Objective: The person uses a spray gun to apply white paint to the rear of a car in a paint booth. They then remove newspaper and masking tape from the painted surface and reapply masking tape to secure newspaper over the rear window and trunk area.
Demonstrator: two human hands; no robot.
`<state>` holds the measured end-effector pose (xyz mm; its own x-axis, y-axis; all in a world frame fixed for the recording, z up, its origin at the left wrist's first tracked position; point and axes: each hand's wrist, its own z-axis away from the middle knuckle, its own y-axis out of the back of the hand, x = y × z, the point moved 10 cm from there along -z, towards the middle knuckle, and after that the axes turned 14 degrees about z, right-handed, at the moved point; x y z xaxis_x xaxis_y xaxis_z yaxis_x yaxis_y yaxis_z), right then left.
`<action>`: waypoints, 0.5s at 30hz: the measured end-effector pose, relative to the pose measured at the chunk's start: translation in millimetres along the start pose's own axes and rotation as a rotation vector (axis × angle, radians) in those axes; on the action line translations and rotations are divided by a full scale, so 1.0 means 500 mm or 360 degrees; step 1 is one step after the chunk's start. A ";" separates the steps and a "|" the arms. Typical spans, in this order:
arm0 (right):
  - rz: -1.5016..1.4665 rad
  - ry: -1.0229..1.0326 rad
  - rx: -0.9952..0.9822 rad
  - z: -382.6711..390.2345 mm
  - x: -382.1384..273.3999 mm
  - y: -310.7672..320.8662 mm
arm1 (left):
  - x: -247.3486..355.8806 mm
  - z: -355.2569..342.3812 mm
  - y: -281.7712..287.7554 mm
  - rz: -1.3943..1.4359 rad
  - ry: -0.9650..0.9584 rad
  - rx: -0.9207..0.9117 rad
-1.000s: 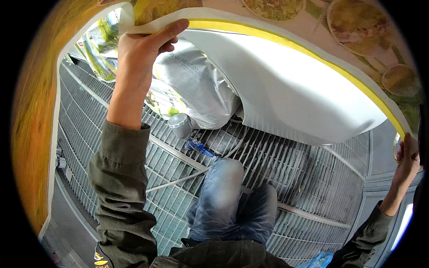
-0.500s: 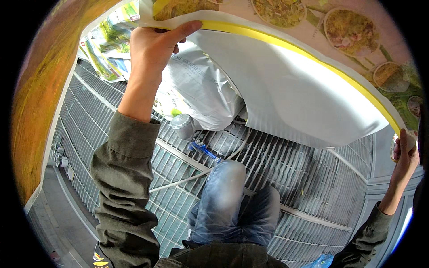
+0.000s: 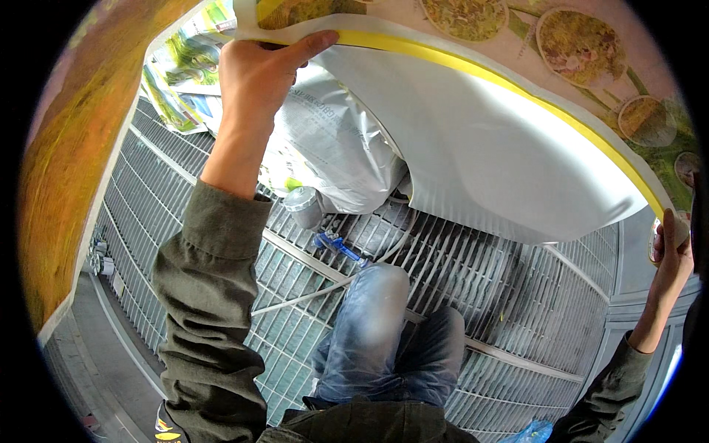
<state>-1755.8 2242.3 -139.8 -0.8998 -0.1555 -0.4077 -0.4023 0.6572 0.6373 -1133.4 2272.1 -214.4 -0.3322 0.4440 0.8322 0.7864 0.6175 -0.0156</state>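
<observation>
A long strip of yellow masking tape (image 3: 491,69) runs along the lower edge of a curved, printed film sheet (image 3: 521,44). At the upper left, my left hand (image 3: 255,77) is closed on the tape's end, its thumb lying along the strip; the other fingertips are mostly hidden. My right hand (image 3: 670,258) is at the far right, its fingers wrapped round the tape roll (image 3: 682,227), which is partly hidden. Between the two hands the strip is stretched in a bow. Below it is a smooth white panel (image 3: 487,155).
A spray gun (image 3: 340,245) with a blue body and grey cup (image 3: 303,205) rests on the metal floor grating (image 3: 295,340), a pale hose (image 3: 310,294) trailing from it. White plastic bags (image 3: 332,140) lie behind it. An orange-brown printed panel (image 3: 66,162) rises at left.
The view has shifted slightly, so the scene appears a little farther right. Both hands keep their hold on the tape strip and roll.
</observation>
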 end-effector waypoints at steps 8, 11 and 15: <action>0.0134 -0.0014 0.0055 0.003 0.002 0.004 | 0.008 0.007 -0.004 -0.0116 0.0004 0.0027; 0.0109 -0.0027 0.0010 -0.002 0.014 0.009 | 0.015 0.008 -0.009 -0.0012 0.0004 0.0012; 0.0056 -0.0005 -0.0007 0.001 0.010 -0.003 | 0.013 0.008 -0.005 0.0010 -0.0012 0.0011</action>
<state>-1759.5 2241.0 -142.9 -0.9129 -0.1301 -0.3869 -0.3711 0.6591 0.6541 -1139.4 2275.9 -211.1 -0.3312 0.4525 0.8280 0.7849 0.6191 -0.0243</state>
